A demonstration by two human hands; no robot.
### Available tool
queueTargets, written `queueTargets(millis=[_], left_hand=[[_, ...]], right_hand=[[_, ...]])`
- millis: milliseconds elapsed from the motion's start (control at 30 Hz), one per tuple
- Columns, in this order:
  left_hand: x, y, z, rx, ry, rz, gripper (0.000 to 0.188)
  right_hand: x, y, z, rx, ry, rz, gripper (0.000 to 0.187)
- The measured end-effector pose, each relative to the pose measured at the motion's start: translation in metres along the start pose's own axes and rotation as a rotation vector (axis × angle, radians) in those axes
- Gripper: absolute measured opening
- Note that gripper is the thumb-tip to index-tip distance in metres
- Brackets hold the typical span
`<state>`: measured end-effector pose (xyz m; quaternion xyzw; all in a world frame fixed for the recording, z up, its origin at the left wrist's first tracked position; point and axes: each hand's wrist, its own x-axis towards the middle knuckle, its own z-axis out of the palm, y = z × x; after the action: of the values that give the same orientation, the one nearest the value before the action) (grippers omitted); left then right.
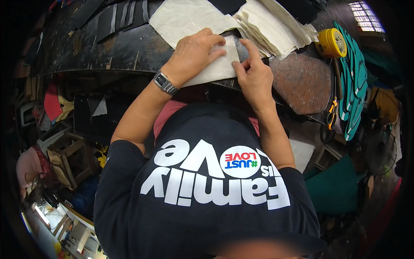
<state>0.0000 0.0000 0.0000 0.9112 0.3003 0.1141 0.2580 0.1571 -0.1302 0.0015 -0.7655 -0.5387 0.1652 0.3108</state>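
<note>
A cream cloth-like piece (210, 76) with a straight right edge lies at the near edge of the dark table, in front of my body. My left hand (196, 55), with a metal watch (164, 83) on its wrist, rests on the piece from the left, thumb and index finger apart. At the piece's right edge is my right hand (255, 74). Its thumb tip touches that edge, its index finger reaches forward, and the other fingers are curled and partly hidden. A larger cream sheet (183, 19) lies just beyond my left hand.
A stack of cream pieces (276, 28) lies at the far right, beside a yellow tub (330, 43). Green strips (353, 86) hang over the right side, near orange-handled scissors (331, 113). A worn brown board (302, 82) sits right of my hand. Black strips (123, 19) lie far left.
</note>
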Motion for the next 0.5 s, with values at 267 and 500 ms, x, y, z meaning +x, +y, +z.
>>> queueTargets(millis=[267,500], left_hand=[[-0.018,0.007,0.007,0.026,0.202,0.177,0.081],[-0.022,0.008,0.012,0.042,0.201,0.148,0.088]], right_hand=[[-0.004,0.001,-0.009,0.159,0.004,-0.018,0.078],[-0.013,-0.001,-0.011,0.032,-0.029,-0.118,0.09]])
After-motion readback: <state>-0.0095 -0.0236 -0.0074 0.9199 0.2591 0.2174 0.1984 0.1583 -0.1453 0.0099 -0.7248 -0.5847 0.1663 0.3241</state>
